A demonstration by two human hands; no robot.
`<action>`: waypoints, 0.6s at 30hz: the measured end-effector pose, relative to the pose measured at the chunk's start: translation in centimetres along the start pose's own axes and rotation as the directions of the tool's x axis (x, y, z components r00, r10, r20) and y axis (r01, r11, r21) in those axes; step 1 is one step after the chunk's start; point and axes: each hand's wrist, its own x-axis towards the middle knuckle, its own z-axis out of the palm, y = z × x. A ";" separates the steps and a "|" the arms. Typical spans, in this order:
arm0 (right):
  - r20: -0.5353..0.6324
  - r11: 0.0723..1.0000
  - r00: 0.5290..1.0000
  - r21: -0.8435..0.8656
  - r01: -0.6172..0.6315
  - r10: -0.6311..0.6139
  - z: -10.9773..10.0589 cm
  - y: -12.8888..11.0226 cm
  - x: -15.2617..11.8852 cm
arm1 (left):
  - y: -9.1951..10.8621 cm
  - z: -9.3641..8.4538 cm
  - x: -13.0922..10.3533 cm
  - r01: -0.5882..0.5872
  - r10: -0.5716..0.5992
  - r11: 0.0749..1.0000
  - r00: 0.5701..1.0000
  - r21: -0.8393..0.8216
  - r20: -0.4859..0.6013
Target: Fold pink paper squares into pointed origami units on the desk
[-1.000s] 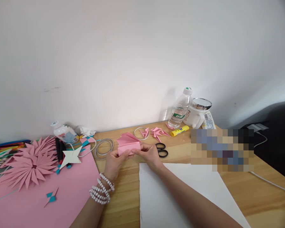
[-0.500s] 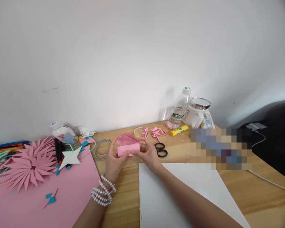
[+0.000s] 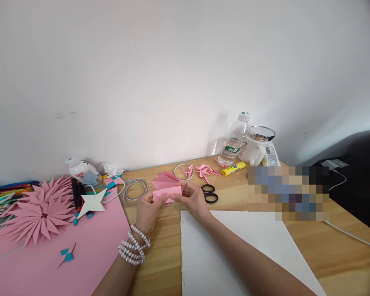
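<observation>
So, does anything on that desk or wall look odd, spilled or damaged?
The white wall has dark scuff marks at left, odd on a mostly plain surface. Right of the scissors, coarse squares blot out part of the picture, so I can't tell what's there. I see no spill, and the held pink paper looks undamaged.

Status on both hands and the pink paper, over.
Left hand and right hand pinching folded pink paper. Thumbs along its lower edge. Black-handled scissors beside right hand; nothing blocking.
</observation>
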 end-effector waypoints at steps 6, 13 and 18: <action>-0.009 1.000 1.000 -0.019 0.023 -0.024 -0.1 0.2 -0.1 | 0.1 0.1 -0.2 -0.002 0.002 1.000 1.000 0.020 -0.009; -0.028 0.999 0.999 -0.012 -0.040 0.040 -0.2 -0.1 -0.2 | 0.4 0.1 -0.2 0.035 -0.035 0.999 0.999 0.001 0.028; -0.018 0.999 0.999 -0.012 -0.050 0.050 -0.2 0.0 -0.2 | 0.4 -0.2 0.0 0.003 -0.003 0.999 1.000 0.032 -0.004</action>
